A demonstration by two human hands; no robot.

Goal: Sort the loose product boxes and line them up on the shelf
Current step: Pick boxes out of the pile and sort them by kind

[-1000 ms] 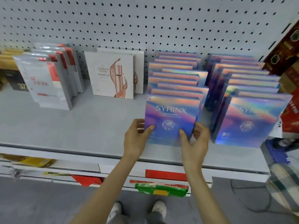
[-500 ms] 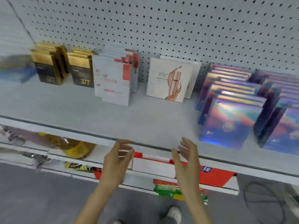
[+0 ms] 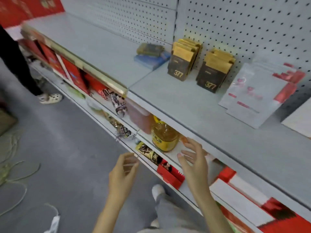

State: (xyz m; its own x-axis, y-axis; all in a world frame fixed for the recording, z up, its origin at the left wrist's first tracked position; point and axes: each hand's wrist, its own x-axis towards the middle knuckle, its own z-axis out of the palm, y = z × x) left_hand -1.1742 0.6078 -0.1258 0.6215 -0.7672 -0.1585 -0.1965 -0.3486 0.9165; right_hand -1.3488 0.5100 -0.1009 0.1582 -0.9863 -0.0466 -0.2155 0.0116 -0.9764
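Note:
Two loose flat boxes, a greenish one on a blue one point(image 3: 152, 55), lie stacked on the grey shelf point(image 3: 176, 101) against the pegboard. To their right stand two rows of gold-and-black "377" boxes point(image 3: 182, 60), point(image 3: 213, 71), then upright white boxes with red trim point(image 3: 257, 93). My left hand point(image 3: 123, 172) and my right hand point(image 3: 193, 162) hover below the shelf's front edge, fingers spread, holding nothing.
Under the shelf sit a yellow oil bottle point(image 3: 164, 137), snack packets and red boxes point(image 3: 170, 174). Another person's leg and shoe point(image 3: 50, 98) stand at the left. Cables point(image 3: 11, 167) lie on the grey floor.
My view has swung left, away from the holographic boxes, which are out of sight. Both hands let go of the front box and came back below the shelf edge.

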